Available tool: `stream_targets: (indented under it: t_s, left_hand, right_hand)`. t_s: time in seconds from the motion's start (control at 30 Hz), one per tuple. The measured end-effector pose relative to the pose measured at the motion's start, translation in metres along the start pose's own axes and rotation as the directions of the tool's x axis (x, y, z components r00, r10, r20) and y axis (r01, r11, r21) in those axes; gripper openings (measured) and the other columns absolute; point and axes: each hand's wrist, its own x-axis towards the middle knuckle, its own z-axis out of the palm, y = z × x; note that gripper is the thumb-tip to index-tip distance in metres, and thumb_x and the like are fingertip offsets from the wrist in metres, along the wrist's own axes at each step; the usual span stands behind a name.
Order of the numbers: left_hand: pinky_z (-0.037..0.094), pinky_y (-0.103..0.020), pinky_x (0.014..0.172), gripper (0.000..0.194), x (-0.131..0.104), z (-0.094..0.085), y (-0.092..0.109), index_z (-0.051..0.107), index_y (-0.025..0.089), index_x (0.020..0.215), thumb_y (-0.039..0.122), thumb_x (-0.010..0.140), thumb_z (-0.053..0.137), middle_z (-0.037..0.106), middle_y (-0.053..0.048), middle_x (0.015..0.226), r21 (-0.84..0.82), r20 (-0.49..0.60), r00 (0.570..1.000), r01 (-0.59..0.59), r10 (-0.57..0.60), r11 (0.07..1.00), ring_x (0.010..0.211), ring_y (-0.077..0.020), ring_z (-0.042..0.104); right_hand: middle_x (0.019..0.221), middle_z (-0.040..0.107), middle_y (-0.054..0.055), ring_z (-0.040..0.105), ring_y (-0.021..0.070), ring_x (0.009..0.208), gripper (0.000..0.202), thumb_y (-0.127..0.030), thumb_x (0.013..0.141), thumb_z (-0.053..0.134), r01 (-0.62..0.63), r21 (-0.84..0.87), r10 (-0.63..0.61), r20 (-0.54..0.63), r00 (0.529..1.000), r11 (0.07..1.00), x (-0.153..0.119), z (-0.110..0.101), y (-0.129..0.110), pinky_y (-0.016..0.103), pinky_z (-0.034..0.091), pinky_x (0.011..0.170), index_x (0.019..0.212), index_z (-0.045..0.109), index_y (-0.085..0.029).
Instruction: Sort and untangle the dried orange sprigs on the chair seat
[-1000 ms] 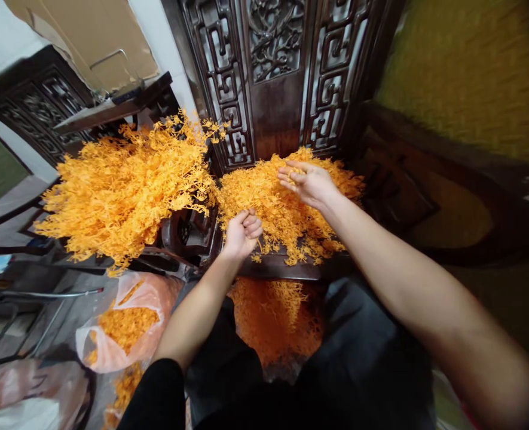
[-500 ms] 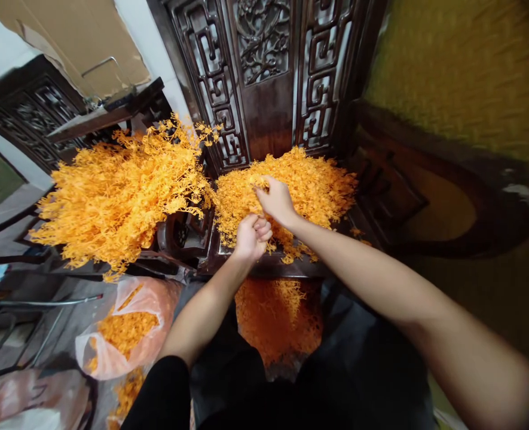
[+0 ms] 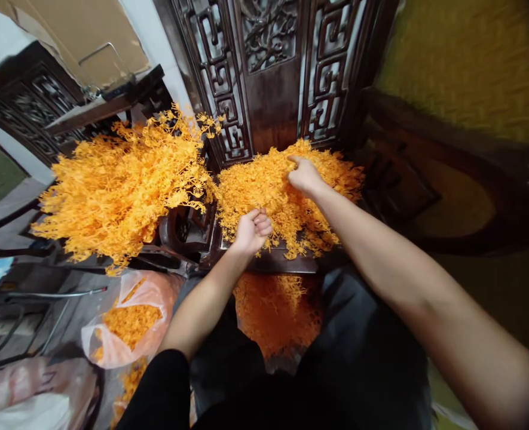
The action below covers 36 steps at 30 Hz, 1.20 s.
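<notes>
A broad pile of small orange branching plastic pieces (image 3: 255,185) covers the seat of a dark carved wooden chair (image 3: 273,110). My left hand (image 3: 253,232) is closed in a fist at the near edge of the pile; whatever its fingers hold, if anything, is hidden. Farther back and to the right, my right hand (image 3: 305,176) reaches over the pile, with a finger stretched out to the left and apart from the thumb. Its other fingers are partly hidden, and no piece shows plainly in it.
A taller heap of orange branching strands (image 3: 125,191) lies to the left on another piece of dark furniture. Below it, a translucent pink bag (image 3: 107,349) holds more orange pieces. More orange material (image 3: 273,322) lies between my legs. A curved wooden armrest (image 3: 452,239) stands at right.
My right hand has moved away from my left, to the right and slightly back over the pile, and its fingers have left their pinch. My left fist stays almost in place.
</notes>
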Motion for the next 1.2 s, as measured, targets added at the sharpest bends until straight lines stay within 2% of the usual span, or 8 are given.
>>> stream_targets:
  t_s: [0.2, 0.3, 0.37, 0.43, 0.5, 0.57, 1.03, 1.2]
  left_hand:
    - [0.016, -0.016, 0.036, 0.027, 0.01, 0.003, 0.007, 0.052, 0.014, 0.076, 0.012, 0.101, 0.041, 0.025, 0.009, 0.055, -0.126, 0.097, 0.99, -0.092, 0.104, 0.988, 0.037, -0.003, 0.023]
    - [0.015, -0.016, 0.037, 0.03, 0.012, 0.009, 0.0, 0.052, 0.013, 0.075, 0.013, 0.102, 0.038, 0.024, 0.009, 0.055, -0.124, 0.143, 0.98, -0.122, 0.14, 0.985, 0.037, -0.0026, 0.023]
    - [0.014, -0.016, 0.037, 0.031, 0.012, 0.015, -0.009, 0.052, 0.014, 0.074, 0.012, 0.101, 0.038, 0.024, 0.009, 0.055, -0.103, 0.13, 0.979, -0.143, 0.156, 0.984, 0.037, -0.0024, 0.02]
    - [0.013, -0.016, 0.037, 0.029, 0.012, 0.021, -0.019, 0.05, 0.014, 0.071, 0.01, 0.098, 0.042, 0.022, 0.009, 0.054, -0.055, 0.101, 0.982, -0.153, 0.158, 0.987, 0.037, -0.0025, 0.018]
    - [0.012, -0.016, 0.037, 0.028, 0.01, 0.026, -0.027, 0.049, 0.014, 0.069, 0.008, 0.096, 0.044, 0.02, 0.01, 0.052, -0.003, 0.073, 0.987, -0.141, 0.14, 0.99, 0.036, -0.0026, 0.018]
    - [0.011, -0.017, 0.036, 0.027, 0.007, 0.03, -0.032, 0.05, 0.014, 0.07, 0.008, 0.095, 0.044, 0.02, 0.01, 0.051, 0.026, 0.044, 0.992, -0.119, 0.118, 0.993, 0.036, -0.0026, 0.018]
    - [0.008, -0.017, 0.036, 0.029, 0.004, 0.032, -0.019, 0.045, 0.015, 0.066, 0.006, 0.093, 0.042, 0.02, 0.01, 0.048, 0.064, -0.014, 1.0, -0.005, 0.006, 0.998, 0.034, -0.0022, 0.017]
    - [0.012, -0.016, 0.037, 0.03, -0.028, 0.03, -0.024, 0.043, 0.017, 0.064, 0.012, 0.093, 0.052, 0.022, 0.01, 0.047, 0.169, 0.067, 0.998, -0.029, 0.018, 0.985, 0.035, -0.0033, 0.018]
  right_hand:
    - [0.151, 0.05, 0.022, 0.047, 0.0324, 0.142, 0.061, -0.041, 0.097, 0.052, 0.218, -0.007, -0.214, -0.221, 0.951, 0.976, -0.049, 0.002, -0.033, 0.048, 0.034, 0.12, 0.15, 0.046, -0.011]
    - [0.145, 0.055, 0.018, 0.055, 0.0295, 0.132, 0.068, -0.062, 0.1, 0.042, 0.19, 0.104, -0.175, -0.144, 0.974, 0.976, -0.073, 0.014, -0.046, 0.044, 0.044, 0.11, 0.152, 0.04, -0.019]
    - [0.125, 0.066, 0.014, 0.064, 0.0261, 0.111, 0.065, -0.068, 0.097, 0.044, 0.144, 0.16, -0.133, -0.077, 0.988, 0.976, -0.077, 0.021, -0.05, 0.039, 0.049, 0.097, 0.14, 0.053, -0.019]
    - [0.089, 0.067, 0.007, 0.062, 0.0198, 0.083, 0.05, -0.063, 0.097, 0.05, 0.129, 0.137, -0.122, -0.062, 0.991, 0.982, -0.07, 0.025, -0.05, 0.033, 0.048, 0.081, 0.102, 0.068, -0.016]
    - [0.061, 0.05, 0.0, 0.048, 0.0141, 0.063, 0.049, -0.052, 0.099, 0.054, 0.115, 0.055, -0.109, -0.095, 0.989, 0.992, -0.054, 0.024, -0.046, 0.029, 0.041, 0.069, 0.065, 0.058, -0.017]
    - [0.052, 0.033, -0.003, 0.035, 0.0117, 0.056, 0.057, -0.047, 0.1, 0.054, 0.076, 0.0, -0.075, -0.143, 0.987, 0.997, -0.036, 0.021, -0.042, 0.029, 0.033, 0.063, 0.051, 0.042, -0.02]
    - [0.048, 0.03, -0.001, 0.041, 0.0138, 0.053, 0.067, -0.068, 0.101, 0.038, -0.013, 0.024, 0.018, -0.236, 0.972, 1.0, -0.004, 0.028, -0.04, 0.03, 0.029, 0.058, 0.053, 0.043, -0.021]
    - [0.056, 0.046, 0.004, 0.051, 0.0156, 0.06, 0.064, -0.063, 0.103, 0.035, -0.149, 0.005, 0.14, -0.377, 0.915, 0.989, 0.02, -0.01, -0.016, 0.031, 0.034, 0.061, 0.06, 0.053, -0.019]
